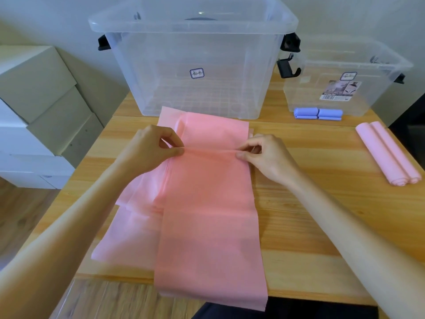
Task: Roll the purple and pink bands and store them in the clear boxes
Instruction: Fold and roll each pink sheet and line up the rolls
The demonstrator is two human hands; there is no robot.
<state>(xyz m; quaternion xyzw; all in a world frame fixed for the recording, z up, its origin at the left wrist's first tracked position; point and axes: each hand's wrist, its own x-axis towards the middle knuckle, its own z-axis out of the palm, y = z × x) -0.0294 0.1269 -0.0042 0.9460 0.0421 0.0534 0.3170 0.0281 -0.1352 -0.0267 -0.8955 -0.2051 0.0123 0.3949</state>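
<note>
Pink band [207, 203] lies stretched out along the wooden table [299, 226] in front of me, its near end hanging just over the table's edge and its far end almost touching the big clear box [195, 88]. Paler pink bands [128, 226] lie under it and spread out to my left. My left hand [149, 150] pinches a raised crease of the band between thumb and forefinger, the other fingers curled in; my right hand [264, 155] pinches the same crease at the opposite edge in the same way, so the fold runs tight between the two hands. Judging by how it drapes and shows light through, the band is thin, light and limp, likely a bit stretchy and slick, so I expect a loose start would wander or unroll. I think the best hold is right at both side edges, as now, keeping the fold square across the width and pressing it flat before turning it over. Two finished pink rolls [388, 153] lie side by side, touching, at my right, and two purple rolls [318, 113] sit end to end just in front of the small clear box [345, 88]. Both boxes look empty of bands, so storing is not yet done.
</note>
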